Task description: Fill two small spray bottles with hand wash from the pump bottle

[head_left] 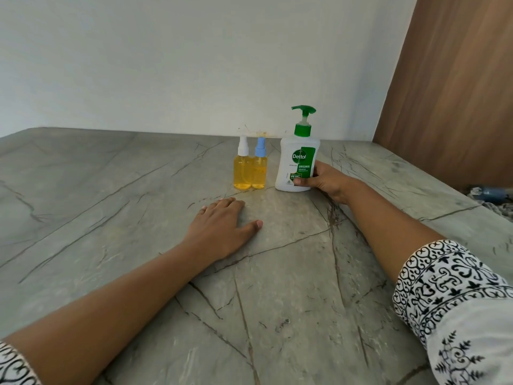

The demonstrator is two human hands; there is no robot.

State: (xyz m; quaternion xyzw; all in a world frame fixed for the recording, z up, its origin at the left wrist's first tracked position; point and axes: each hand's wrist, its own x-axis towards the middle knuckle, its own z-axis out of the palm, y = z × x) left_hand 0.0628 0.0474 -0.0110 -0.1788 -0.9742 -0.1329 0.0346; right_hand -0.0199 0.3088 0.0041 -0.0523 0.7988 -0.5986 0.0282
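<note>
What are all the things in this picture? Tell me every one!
Grey veined stone counter: one, grey, under everything.
Small clear spray bottle with white cap: one, yellow liquid inside, leftmost bottle.
Small clear spray bottle with blue cap: one, yellow liquid inside, middle bottle.
White plastic pump bottle with green pump: one, white and green, rightmost bottle.
Plain wall: one, white, behind the counter.
Wooden panel: one, brown, far right.
Patterned sleeves: two, white with black print, bottom corners.
Left hand: one, flat on the counter, holding nothing.
Right hand: one, gripping the pump bottle's lower side.
</note>
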